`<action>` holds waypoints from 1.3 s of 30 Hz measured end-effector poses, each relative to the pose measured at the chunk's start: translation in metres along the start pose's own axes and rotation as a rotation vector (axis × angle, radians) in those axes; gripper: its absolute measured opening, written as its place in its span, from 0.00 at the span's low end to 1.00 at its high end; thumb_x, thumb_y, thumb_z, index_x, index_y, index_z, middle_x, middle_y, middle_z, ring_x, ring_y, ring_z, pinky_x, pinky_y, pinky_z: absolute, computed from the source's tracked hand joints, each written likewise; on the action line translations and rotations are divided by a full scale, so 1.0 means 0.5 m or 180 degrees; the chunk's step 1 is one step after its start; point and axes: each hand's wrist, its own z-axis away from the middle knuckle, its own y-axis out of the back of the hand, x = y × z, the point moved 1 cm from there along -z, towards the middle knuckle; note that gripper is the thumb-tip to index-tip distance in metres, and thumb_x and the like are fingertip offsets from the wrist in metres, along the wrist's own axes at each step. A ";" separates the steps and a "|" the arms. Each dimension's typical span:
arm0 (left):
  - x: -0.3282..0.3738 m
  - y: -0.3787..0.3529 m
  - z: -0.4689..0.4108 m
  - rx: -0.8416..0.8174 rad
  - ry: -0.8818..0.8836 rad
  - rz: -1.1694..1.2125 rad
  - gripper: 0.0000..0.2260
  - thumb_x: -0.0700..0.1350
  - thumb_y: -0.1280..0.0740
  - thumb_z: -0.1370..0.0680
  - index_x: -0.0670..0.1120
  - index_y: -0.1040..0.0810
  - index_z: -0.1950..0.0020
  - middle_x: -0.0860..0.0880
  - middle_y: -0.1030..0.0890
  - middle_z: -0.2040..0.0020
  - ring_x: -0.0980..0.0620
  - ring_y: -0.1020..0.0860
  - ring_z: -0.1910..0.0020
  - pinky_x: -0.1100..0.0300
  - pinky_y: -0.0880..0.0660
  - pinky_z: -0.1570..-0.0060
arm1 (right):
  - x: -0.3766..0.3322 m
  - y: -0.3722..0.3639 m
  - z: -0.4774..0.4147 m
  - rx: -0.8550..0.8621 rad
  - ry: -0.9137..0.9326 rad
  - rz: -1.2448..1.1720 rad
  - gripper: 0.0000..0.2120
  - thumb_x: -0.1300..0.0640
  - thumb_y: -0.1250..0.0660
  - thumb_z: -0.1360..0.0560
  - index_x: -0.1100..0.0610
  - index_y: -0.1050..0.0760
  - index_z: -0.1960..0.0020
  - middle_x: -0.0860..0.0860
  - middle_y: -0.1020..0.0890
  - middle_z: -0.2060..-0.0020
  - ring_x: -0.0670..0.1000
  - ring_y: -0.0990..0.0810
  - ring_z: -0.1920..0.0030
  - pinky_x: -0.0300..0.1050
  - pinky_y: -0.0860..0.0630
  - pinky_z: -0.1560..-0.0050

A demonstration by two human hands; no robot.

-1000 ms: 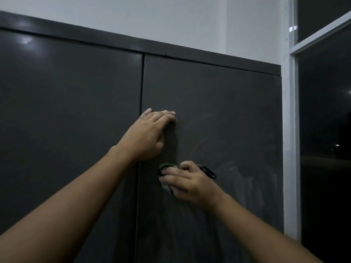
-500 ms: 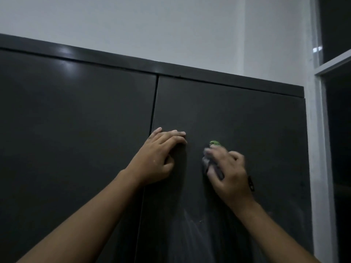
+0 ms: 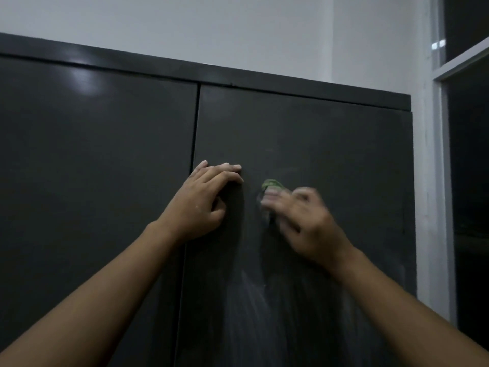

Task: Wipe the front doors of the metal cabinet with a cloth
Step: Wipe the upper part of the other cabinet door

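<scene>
Pale wall filled the far top of the view. Below it stood the dark grey metal cabinet, seen from the front, both doors shut. Left door was large and plain, with a soft light reflection near its upper left. Right door met it at a vertical seam about mid-frame. A white window frame ran down just right of the cabinet, dark glass beyond it. Whitish smear streaks showed on the lower part of the right door, between the two forearms.

Both bare arms reached up from the near bottom corners. Left hand rested on the right door just beside the seam, fingers close together and bent, fingertips pressed on the metal, thumb tucked underneath, holding nothing. Right hand was to its right on the same door, apart from the left hand, heavily blurred. Its fingers looked curled over the cloth, holding it against the door; the exact lie of each finger couldn't be told through the blur. The cloth was a small bunched wad on the right door at about mid-height, a greenish edge poking out above the right fingertips, the rest hidden under the hand.
</scene>
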 end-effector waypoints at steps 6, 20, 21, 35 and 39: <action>0.001 0.000 0.004 -0.0047 0.0165 0.0239 0.32 0.37 0.36 0.28 0.56 0.39 0.25 0.56 0.39 0.25 0.63 0.41 0.29 0.65 0.45 0.29 | 0.032 -0.028 -0.097 0.0715 -0.1606 -0.0028 0.22 0.62 0.31 0.25 0.56 0.24 0.32 0.50 0.22 0.32 0.46 0.33 0.47 0.36 0.35 0.42; 0.055 0.018 0.024 -0.0139 -0.0071 -0.0177 0.33 0.52 0.33 0.29 0.54 0.38 0.25 0.54 0.32 0.31 0.55 0.33 0.33 0.54 0.36 0.30 | -0.059 -0.037 -0.103 -0.0283 -0.1544 -0.1593 0.20 0.56 0.24 0.29 0.49 0.21 0.39 0.42 0.16 0.47 0.40 0.18 0.48 0.27 0.28 0.48; 0.063 0.015 0.025 -0.0102 -0.0033 -0.0140 0.35 0.53 0.32 0.29 0.54 0.40 0.24 0.53 0.32 0.31 0.54 0.33 0.32 0.53 0.35 0.30 | -0.059 -0.031 -0.101 -0.0117 -0.1831 -0.1828 0.19 0.56 0.22 0.31 0.48 0.21 0.42 0.42 0.16 0.49 0.38 0.18 0.48 0.28 0.26 0.49; 0.195 -0.036 0.006 0.0870 0.1597 0.2890 0.11 0.54 0.29 0.24 0.65 0.27 0.44 0.58 0.18 0.48 0.60 0.18 0.49 0.64 0.20 0.55 | -0.080 0.000 -0.072 0.1372 -0.3639 -0.4201 0.13 0.61 0.26 0.27 0.58 0.24 0.44 0.55 0.14 0.52 0.57 0.14 0.51 0.47 0.18 0.56; 0.204 -0.034 -0.003 0.1007 0.1575 0.2803 0.12 0.49 0.27 0.24 0.60 0.24 0.44 0.56 0.17 0.49 0.59 0.17 0.50 0.63 0.19 0.55 | -0.081 0.000 -0.069 0.1041 -0.3496 -0.3891 0.06 0.62 0.31 0.22 0.56 0.22 0.46 0.54 0.14 0.52 0.54 0.14 0.49 0.50 0.17 0.50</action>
